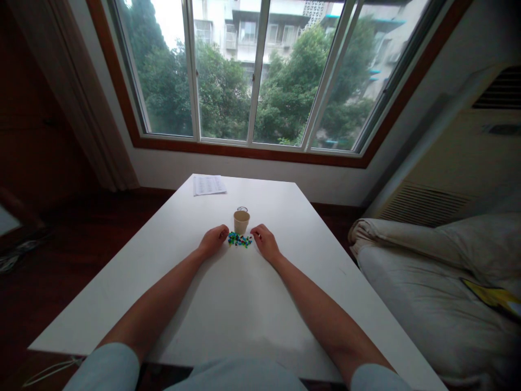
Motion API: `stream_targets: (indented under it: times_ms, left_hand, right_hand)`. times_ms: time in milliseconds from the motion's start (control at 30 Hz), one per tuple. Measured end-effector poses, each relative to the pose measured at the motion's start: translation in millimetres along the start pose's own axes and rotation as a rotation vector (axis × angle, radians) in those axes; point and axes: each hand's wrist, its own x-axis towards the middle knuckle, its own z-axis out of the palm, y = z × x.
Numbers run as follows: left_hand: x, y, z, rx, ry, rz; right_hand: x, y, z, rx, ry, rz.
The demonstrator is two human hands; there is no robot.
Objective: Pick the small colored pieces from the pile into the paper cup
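Observation:
A small pile of colourful beads (240, 240), mostly green and blue with some dark ones, lies on the white table. Right behind it stands an upright tan paper cup (241, 220), its mouth facing up. My left hand (214, 241) rests at the left edge of the pile with its fingers curled in. At the right edge is my right hand (265, 242), thumb and fingers drawn together near the beads. Anything inside either set of fingers is too small to make out. Partly hidden behind the cup is a thin dark loop (242, 208), perhaps cord.
Printed sheets of paper (209, 185) lie at the far left corner of the white table (240, 304). To the right is a couch or bed with a pale cover (407, 282). A window (252, 81) fills the wall ahead, and a pale cable (52, 369) hangs at the near left.

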Motion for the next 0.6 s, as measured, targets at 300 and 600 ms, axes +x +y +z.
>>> stream_targets:
  times_ms: [300, 600]
  left_hand:
    - [2.9, -5.7, 2.2, -0.025, 0.012, 0.006]
    - [2.5, -6.7, 2.1, -0.044, 0.008, 0.034]
  right_hand:
    - [14.3, -24.4, 2.2, 0.026, 0.122, -0.02]
    - [44.7, -32.8, -0.3, -0.074, 0.114, -0.099]
